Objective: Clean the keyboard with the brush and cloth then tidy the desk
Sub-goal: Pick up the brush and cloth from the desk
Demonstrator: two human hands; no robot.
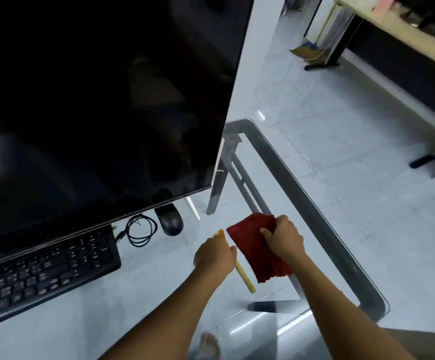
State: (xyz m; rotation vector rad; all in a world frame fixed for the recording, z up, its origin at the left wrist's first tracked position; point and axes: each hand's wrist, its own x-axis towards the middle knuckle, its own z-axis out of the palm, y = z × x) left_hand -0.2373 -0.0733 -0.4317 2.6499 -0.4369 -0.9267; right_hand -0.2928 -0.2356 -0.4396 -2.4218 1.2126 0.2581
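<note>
Left hand (215, 254) grips the brush (245, 278), right hand (285, 237) the red cloth (252, 245) (keyboard (44, 271) lies leftward).

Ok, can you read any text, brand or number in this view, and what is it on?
None can be read.
Keyboard: white key legends show, too small and blurred to read.
Monitor: dark screen, no visible brand.
Mouse, red cloth, brush: no visible markings.

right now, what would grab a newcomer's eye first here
The red cloth, gripped in the right hand over the glass desk, stands out most. Beside it the left hand holds a yellow brush. A big dark monitor fills the upper left, above the black keyboard.
</note>
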